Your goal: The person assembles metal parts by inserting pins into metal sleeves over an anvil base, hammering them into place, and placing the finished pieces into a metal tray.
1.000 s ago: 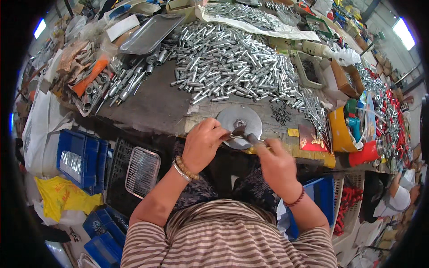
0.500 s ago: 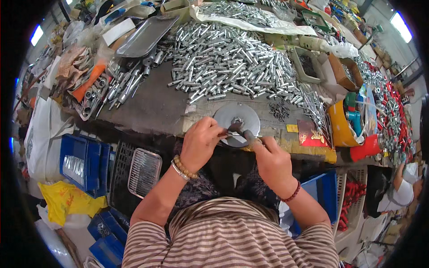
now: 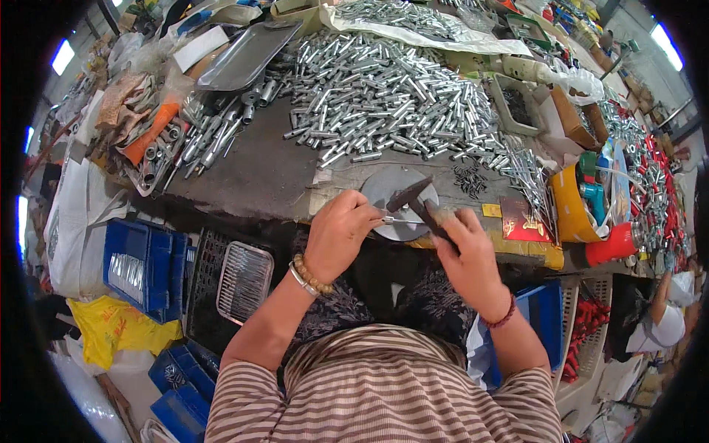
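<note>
My left hand (image 3: 341, 227) pinches one end of a thin shiny metal rod (image 3: 399, 220), which lies level across a round grey metal disc (image 3: 389, 184). My right hand (image 3: 470, 258) is closed around the handle of a small dark hammer (image 3: 410, 194). The hammer's head is raised at a tilt above the disc, just beyond the rod, and I see no contact between them. A large heap of silver metal tubes (image 3: 391, 96) covers the bench behind the disc. Small dark pins (image 3: 470, 179) lie in a loose pile right of the disc.
A red card (image 3: 526, 221) and a yellow bin (image 3: 570, 207) sit at the right. Left on the bench are sockets and long tools (image 3: 214, 136) beside a metal tray (image 3: 247, 59). Below it are blue crates (image 3: 136, 266) and a tray of rods (image 3: 244, 284). Another person (image 3: 665, 317) is at far right.
The hammer has lifted off the rod, and my right hand has moved slightly right with it. My left hand keeps its pinch on the rod. The whole view has shifted slightly.
</note>
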Demonstrator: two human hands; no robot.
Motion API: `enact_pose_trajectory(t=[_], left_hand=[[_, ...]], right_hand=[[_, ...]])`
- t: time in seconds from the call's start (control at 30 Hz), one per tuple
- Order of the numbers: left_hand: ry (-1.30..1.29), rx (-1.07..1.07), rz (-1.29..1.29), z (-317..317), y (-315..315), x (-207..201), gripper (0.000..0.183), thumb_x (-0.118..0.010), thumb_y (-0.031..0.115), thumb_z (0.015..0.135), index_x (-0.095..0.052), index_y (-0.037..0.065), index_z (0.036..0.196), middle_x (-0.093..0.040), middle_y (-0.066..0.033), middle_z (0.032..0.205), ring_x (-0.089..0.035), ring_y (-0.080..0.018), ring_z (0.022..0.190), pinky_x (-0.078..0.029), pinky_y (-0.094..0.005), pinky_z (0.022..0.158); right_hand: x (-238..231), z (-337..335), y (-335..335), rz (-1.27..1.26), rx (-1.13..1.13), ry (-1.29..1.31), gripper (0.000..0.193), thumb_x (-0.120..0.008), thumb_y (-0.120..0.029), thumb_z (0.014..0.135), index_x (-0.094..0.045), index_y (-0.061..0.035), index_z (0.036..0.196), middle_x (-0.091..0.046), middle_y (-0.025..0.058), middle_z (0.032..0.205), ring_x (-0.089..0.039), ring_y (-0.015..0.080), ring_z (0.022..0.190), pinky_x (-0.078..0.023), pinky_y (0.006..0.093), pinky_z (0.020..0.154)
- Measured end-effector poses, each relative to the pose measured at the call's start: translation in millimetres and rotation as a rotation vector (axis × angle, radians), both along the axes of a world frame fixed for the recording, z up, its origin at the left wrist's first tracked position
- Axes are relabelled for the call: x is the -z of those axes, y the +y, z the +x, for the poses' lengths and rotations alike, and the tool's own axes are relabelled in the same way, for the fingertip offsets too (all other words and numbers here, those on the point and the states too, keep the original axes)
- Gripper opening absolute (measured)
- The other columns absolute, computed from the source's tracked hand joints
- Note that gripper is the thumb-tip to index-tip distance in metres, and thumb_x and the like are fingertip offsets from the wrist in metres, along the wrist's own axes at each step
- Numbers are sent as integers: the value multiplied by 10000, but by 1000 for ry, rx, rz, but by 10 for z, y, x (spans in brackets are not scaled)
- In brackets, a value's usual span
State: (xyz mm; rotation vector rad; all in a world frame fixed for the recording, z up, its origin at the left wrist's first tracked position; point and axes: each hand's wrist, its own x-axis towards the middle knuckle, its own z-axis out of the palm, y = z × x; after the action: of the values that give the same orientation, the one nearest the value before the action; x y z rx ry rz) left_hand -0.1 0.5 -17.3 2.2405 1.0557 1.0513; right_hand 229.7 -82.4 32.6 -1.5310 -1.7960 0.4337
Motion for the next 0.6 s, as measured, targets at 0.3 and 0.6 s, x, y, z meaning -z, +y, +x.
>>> enact_pose_trajectory(t=[0.3,0.6], left_hand=[[-3,-14,19,-14,-23,-7,158,-788,68,832,-787,79,990,-618,-83,940,-635,-267,858,-511,-356,735],[-353,-173,-181,86,-427,215,531,-669,34,981,-519,68,1489,-711,-85,1063,-660,-153,862,-555,-304,746]], right_hand=[[95,-88,38,37,-26,-483,170,-734,-86,837,-635,-85,976,-637,102,959,-634,342,939,-518,454,777],[157,-298,-218,-321,-58,122,175,-710,-93,904,-637,-2,1034,-675,149,737,-658,279,626,-504,391,590]])
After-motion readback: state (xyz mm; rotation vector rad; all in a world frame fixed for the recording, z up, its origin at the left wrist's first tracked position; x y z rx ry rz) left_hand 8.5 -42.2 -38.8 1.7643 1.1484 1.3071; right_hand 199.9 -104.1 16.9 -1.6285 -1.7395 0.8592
